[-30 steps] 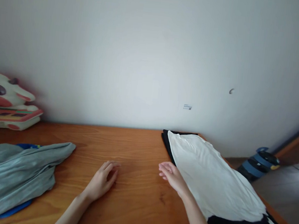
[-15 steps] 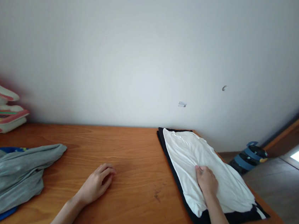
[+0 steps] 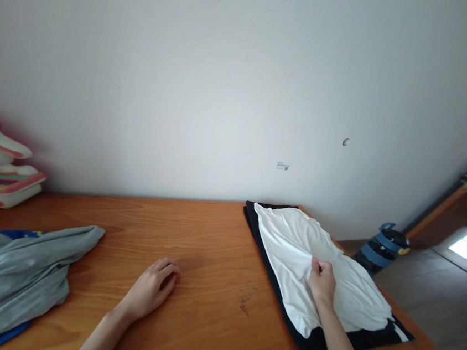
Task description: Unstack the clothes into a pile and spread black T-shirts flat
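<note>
Up on the head, peering forward and down, close over the tabletop (image 3: 194,232), facing the pale wall (image 3: 218,84)!

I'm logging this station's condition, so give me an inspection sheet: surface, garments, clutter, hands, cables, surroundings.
Surface: brown wooden table, with dark marks between the hands.
Garments: white cloth lies over black cloth at right; rumpled gray cloth lies over blue cloth at left.
Clutter: animal-shaped toy at the left rear, cut off by the picture's edge.
Hands: right hand pinches the white cloth; left hand appears to rest on the table, loosely curled, holding nothing.
Cables: nothing seen.
Surroundings: pale wall with a small label; dark bottle with blue bands beyond the table's right edge.
</note>
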A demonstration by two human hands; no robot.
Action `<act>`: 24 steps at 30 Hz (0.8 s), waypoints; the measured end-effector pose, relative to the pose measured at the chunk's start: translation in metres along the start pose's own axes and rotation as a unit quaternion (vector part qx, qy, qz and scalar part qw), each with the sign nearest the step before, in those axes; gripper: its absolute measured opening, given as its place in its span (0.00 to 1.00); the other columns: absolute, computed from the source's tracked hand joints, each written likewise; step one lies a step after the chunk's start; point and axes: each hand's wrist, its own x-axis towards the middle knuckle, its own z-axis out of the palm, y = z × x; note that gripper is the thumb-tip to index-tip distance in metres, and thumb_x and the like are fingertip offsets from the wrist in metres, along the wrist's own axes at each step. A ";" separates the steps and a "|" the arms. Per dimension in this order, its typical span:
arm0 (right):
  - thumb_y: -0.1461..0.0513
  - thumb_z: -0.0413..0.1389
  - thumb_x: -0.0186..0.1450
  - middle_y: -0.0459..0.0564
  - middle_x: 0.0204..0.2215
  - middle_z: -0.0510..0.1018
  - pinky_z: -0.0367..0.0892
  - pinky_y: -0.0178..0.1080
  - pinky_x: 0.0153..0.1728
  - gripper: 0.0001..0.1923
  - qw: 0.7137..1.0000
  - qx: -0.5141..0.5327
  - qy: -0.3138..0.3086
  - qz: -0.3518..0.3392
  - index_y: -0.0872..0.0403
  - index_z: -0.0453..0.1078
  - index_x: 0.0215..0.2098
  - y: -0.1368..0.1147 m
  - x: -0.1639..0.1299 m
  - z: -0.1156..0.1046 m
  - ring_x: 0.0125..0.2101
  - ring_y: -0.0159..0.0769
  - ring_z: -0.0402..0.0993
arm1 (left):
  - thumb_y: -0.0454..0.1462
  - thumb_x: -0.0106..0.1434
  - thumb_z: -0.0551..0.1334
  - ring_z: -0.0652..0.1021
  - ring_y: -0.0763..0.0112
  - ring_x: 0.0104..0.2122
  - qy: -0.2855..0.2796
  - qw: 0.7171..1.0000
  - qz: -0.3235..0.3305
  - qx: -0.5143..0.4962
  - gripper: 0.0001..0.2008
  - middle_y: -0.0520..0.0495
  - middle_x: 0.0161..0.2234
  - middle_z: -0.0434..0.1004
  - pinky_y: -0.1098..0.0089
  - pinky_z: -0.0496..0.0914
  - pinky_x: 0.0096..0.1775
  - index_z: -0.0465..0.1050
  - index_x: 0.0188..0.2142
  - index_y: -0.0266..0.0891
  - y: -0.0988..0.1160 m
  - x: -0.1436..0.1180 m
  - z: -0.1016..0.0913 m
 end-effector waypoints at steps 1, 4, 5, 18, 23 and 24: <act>0.39 0.44 0.61 0.56 0.28 0.77 0.67 0.49 0.40 0.21 1.000 0.025 0.015 0.002 0.46 0.58 0.29 -0.007 -0.001 -0.001 0.35 0.50 0.73 | 0.35 0.70 0.54 0.80 0.64 0.41 0.000 1.000 -0.002 -0.001 0.10 0.46 0.41 0.79 0.66 0.76 0.44 0.74 0.39 0.45 0.001 0.000 0.000; 0.34 0.45 0.59 0.54 0.28 0.75 0.66 0.49 0.41 0.26 0.994 0.106 0.041 -0.009 0.46 0.57 0.29 -0.038 -0.009 0.001 0.35 0.49 0.71 | 0.35 0.71 0.54 0.80 0.63 0.40 -0.007 1.000 -0.008 -0.002 0.10 0.45 0.40 0.79 0.64 0.76 0.44 0.74 0.39 0.44 0.002 0.002 -0.001; 0.33 0.46 0.59 0.53 0.28 0.74 0.66 0.48 0.42 0.27 0.990 0.134 0.040 -0.020 0.46 0.58 0.29 -0.052 -0.015 0.005 0.36 0.47 0.70 | 0.35 0.71 0.53 0.80 0.63 0.40 -0.011 1.000 -0.011 -0.004 0.11 0.45 0.40 0.79 0.64 0.77 0.44 0.74 0.39 0.44 0.002 0.002 0.000; 0.48 0.55 0.71 0.46 0.37 0.80 0.70 0.39 0.47 0.13 0.720 0.434 -0.484 -0.243 0.48 0.66 0.38 -0.253 -0.177 -0.005 0.40 0.36 0.77 | 0.71 0.57 0.54 0.68 0.37 0.63 0.063 0.969 -0.034 -0.238 0.58 0.31 0.69 0.54 0.39 0.68 0.59 0.30 0.74 0.46 0.000 -0.019 0.001; 0.49 0.51 0.72 0.49 0.34 0.81 0.71 0.40 0.43 0.14 0.855 0.280 -0.325 -0.292 0.49 0.67 0.35 -0.200 -0.162 0.038 0.39 0.39 0.78 | 0.64 0.56 0.65 0.59 0.37 0.69 0.057 0.987 -0.104 -0.106 0.60 0.32 0.70 0.53 0.39 0.60 0.64 0.33 0.74 0.46 -0.005 -0.019 0.006; 0.49 0.51 0.71 0.50 0.34 0.80 0.71 0.42 0.43 0.14 0.873 0.257 -0.302 -0.283 0.49 0.66 0.34 -0.181 -0.160 0.050 0.38 0.40 0.78 | 0.61 0.54 0.69 0.56 0.36 0.69 0.046 0.992 -0.108 -0.057 0.59 0.32 0.71 0.52 0.38 0.58 0.64 0.38 0.74 0.46 -0.005 -0.016 0.008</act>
